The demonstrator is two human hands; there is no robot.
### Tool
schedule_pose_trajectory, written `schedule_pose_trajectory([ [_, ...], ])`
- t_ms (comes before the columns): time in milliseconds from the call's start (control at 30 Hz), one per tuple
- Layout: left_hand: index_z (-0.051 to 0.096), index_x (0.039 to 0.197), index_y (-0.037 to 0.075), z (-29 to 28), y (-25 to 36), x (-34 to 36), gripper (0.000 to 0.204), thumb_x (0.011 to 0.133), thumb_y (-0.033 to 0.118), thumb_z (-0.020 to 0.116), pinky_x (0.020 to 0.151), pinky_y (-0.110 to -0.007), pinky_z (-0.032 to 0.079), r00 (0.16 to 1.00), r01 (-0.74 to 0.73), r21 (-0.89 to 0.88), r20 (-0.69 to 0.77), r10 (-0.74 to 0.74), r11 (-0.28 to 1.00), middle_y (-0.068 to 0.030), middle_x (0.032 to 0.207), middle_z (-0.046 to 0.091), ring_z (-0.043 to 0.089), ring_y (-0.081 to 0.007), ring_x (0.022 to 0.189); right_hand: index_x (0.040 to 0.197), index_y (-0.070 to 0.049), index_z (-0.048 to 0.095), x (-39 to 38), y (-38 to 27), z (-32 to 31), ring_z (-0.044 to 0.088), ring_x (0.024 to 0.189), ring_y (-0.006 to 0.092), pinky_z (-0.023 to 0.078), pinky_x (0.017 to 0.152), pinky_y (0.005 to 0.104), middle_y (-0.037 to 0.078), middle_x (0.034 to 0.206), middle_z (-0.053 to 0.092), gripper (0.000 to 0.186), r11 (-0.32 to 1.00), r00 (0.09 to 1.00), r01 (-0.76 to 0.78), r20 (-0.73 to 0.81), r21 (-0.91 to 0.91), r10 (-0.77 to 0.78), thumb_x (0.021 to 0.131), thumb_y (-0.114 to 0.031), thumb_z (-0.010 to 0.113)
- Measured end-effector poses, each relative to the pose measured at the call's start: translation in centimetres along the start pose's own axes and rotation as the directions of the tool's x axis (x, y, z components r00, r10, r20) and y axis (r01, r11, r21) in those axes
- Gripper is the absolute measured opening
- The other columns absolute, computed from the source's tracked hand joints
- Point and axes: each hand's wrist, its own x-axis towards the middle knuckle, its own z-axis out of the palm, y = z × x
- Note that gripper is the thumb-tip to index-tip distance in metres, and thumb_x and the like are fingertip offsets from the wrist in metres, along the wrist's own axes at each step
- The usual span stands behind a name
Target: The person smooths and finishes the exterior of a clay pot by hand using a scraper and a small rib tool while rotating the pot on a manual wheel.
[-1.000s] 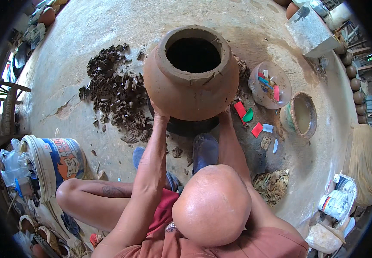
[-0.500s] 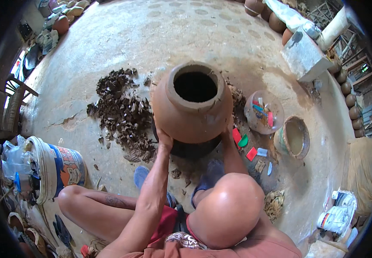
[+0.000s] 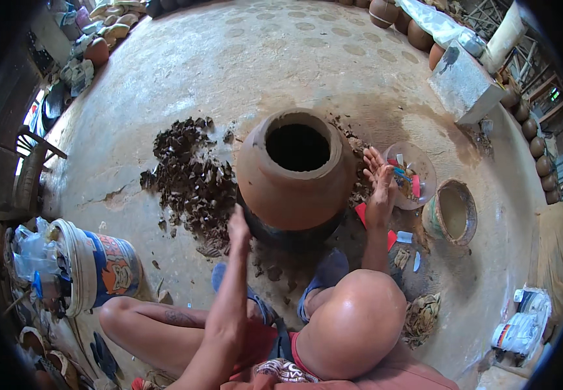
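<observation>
Head view: a round-bellied clay pot (image 3: 294,205) sits at the centre of the frame, its matte brown wall swelling beneath a thick, slightly rough rim around a dark mouth; under it is a rounded black base (image 3: 288,239), and both rest upright on a worn, stained concrete floor (image 3: 164,84) before a seated person in red shorts.

The left hand (image 3: 238,226) is at the pot's lower left, near the black base; from where I stand I cannot tell whether its fingers are open or curled, or whether they touch the clay; the right hand (image 3: 381,185), right of centre, is open and holds nothing, its fingers loosely spread just beside the pot's wall.

Dark, curled clay scraps (image 3: 193,179) lie in a crumbly heap left of centre; at right, a clear plastic bowl (image 3: 426,161) contains coloured pieces, beside a rough-rimmed vessel (image 3: 432,221) of cloudy liquid; a crumpled rag (image 3: 422,317) lies at lower right, and a pale plastic bucket (image 3: 81,260) leans into the lower left.
</observation>
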Motion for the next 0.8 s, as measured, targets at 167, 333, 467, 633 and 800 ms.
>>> schedule_pose_trajectory([
  [167,0.063,0.122,-0.005,4.4,-3.4,-11.2,0.07,0.105,0.061,0.05,0.077,-0.039,0.057,0.867,0.454,-0.137,0.294,-0.402,0.88,-0.019,0.102,0.075,0.073,-0.0257,0.09,0.148,0.007,0.05,-0.3,-4.9,1.6,0.053,0.138,0.0325,0.037,0.117,0.0449,0.025,0.144,0.059,0.084,0.969,0.963,0.245,0.117,-0.019,-0.241,0.109,-0.064,0.026],
  [333,0.05,0.141,-0.003,2.0,-3.2,-15.6,0.076,0.101,0.061,0.058,0.062,-0.034,0.061,0.471,0.618,0.12,0.734,-0.489,0.777,-0.0235,0.113,0.072,0.074,-0.0256,0.088,0.15,0.006,0.048,-0.3,-7.1,3.1,0.053,0.139,0.0311,0.033,0.121,0.0439,0.025,0.143,0.061,0.088,0.959,0.949,0.28,0.16,-0.031,-0.272,0.108,-0.067,0.023],
  [467,0.038,0.153,0.007,-0.3,-1.7,-13.4,0.079,0.099,0.059,0.063,0.061,-0.029,0.06,0.719,0.596,-0.041,0.471,-0.511,0.802,-0.0182,0.133,0.064,0.073,-0.0217,0.083,0.152,0.006,0.046,-0.4,-7.7,3.4,0.054,0.138,0.0338,0.035,0.119,0.0439,0.027,0.141,0.061,0.089,0.965,0.953,0.26,0.166,-0.025,-0.252,0.107,-0.069,0.027],
  [633,0.039,0.153,0.014,-2.2,-1.6,-11.7,0.075,0.098,0.056,0.066,0.059,-0.029,0.059,0.825,0.518,-0.168,0.358,-0.438,0.839,-0.0122,0.122,0.064,0.072,-0.021,0.084,0.153,0.003,0.047,-0.4,-7.6,3.3,0.055,0.137,0.0335,0.036,0.118,0.0441,0.026,0.139,0.064,0.088,0.962,0.952,0.27,0.165,-0.053,-0.258,0.107,-0.069,0.026],
  [800,0.032,0.159,0.016,-2.3,-1.9,-11.8,0.077,0.1,0.055,0.063,0.068,-0.033,0.061,0.833,0.511,-0.19,0.349,-0.429,0.838,-0.0148,0.134,0.061,0.072,-0.024,0.095,0.153,0.002,0.048,-0.7,-7.9,3.5,0.056,0.137,0.0337,0.037,0.117,0.0441,0.026,0.137,0.065,0.087,0.963,0.954,0.263,0.166,-0.062,-0.25,0.107,-0.068,0.025],
])
